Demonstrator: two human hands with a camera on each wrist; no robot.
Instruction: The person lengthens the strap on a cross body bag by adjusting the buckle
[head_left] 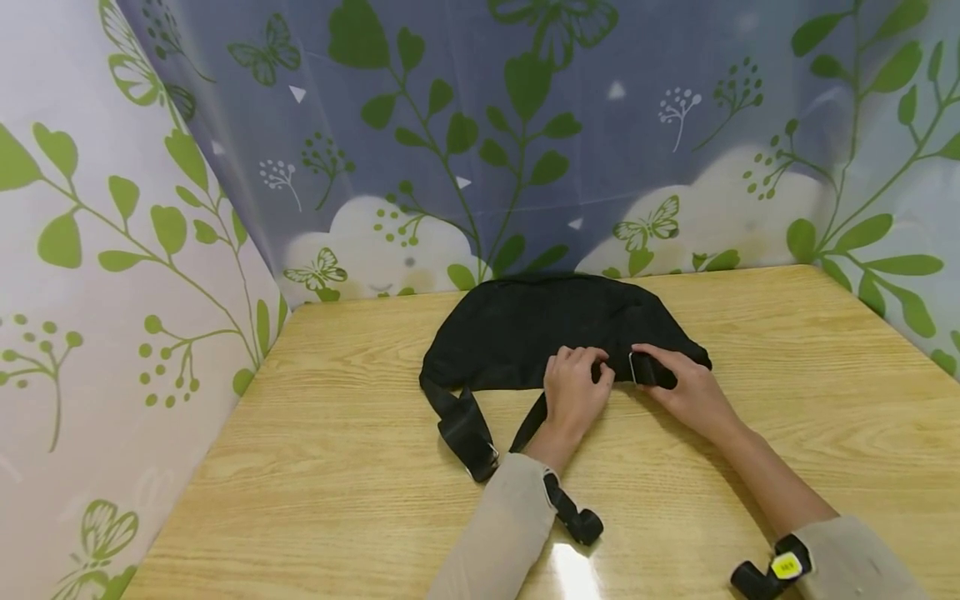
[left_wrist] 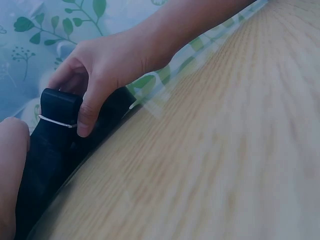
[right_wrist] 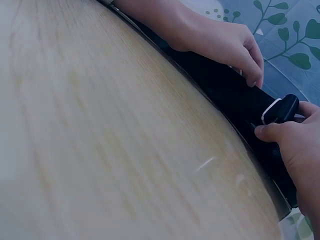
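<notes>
Right hand pinches the strap beside its buckle; left hand bends over the bag, hold unclear. Keeping the strap flat should prevent twists.

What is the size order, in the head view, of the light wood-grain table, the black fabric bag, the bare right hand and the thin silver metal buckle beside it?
1. Wood-grain table
2. Fabric bag
3. Right hand
4. Metal buckle

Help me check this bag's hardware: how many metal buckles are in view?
2: one metal buckle beside the right hand, another on the black strap near the left sleeve. Others may be hidden.
</notes>
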